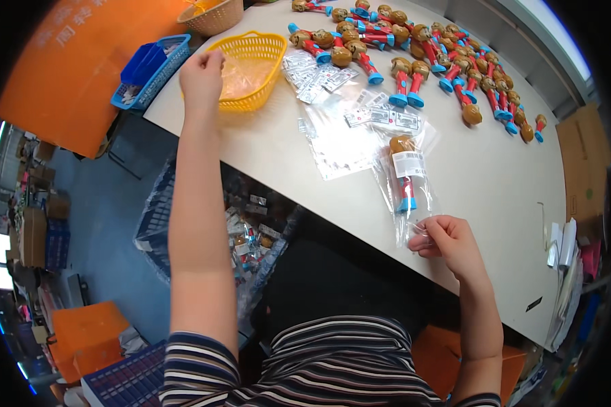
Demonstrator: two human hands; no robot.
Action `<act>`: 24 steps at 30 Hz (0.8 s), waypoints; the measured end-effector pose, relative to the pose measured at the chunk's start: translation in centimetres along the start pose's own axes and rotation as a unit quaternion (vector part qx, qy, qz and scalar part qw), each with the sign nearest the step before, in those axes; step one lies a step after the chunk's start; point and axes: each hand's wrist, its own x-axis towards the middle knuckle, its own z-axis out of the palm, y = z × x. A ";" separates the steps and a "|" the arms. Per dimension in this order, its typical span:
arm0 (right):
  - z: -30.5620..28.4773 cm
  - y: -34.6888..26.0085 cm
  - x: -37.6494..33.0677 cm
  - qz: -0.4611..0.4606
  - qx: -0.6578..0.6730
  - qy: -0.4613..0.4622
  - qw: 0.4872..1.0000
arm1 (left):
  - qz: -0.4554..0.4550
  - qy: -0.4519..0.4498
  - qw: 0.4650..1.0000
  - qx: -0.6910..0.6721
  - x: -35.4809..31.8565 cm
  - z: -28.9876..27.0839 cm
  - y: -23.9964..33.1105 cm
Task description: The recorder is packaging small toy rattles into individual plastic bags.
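My right hand [448, 245] pinches the near end of a clear plastic bag [422, 191] close to the table's front edge. Inside the bag lies a toy [406, 186] with a brown round head, red stem and blue foot; a white label covers part of it. My left hand [202, 73] is raised at the left rim of a yellow plastic basket [278, 51], its fingers curled closed. Whatever they hold, if anything, is hidden. Thin clear orange-tinted film or bags [246, 76] lie in the basket. Flat clear bags [336, 146] and printed slips [312, 78] are spread mid-table.
Many similar loose toys [417, 78] cover the far side of the white table [495, 203]. A blue basket [142, 95] and a tan basket [214, 19] stand by its left end. Below the edge, a blue crate [157, 230] holds bagged toys. Papers hang at the right edge.
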 end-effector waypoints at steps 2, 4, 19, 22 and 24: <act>0.2 -0.2 0.2 0.004 -0.005 -0.013 1.000 | 0.049 -0.097 0.980 0.169 3.3 0.6 -3.6; 0.3 -0.4 0.2 0.005 -0.006 -0.011 1.000 | 0.088 -0.224 0.893 0.381 4.8 0.7 -4.7; -0.2 -0.2 0.6 -0.015 -0.016 -0.034 0.999 | -0.138 -0.254 0.957 -0.022 3.5 -1.6 -1.4; -0.2 -0.3 0.5 -0.022 -0.018 -0.036 0.999 | 0.010 -0.139 0.980 0.145 3.9 -1.3 -1.3; -0.1 -0.1 0.3 -0.022 -0.018 -0.040 0.999 | -0.079 -0.230 0.928 -0.281 4.3 -1.4 -1.1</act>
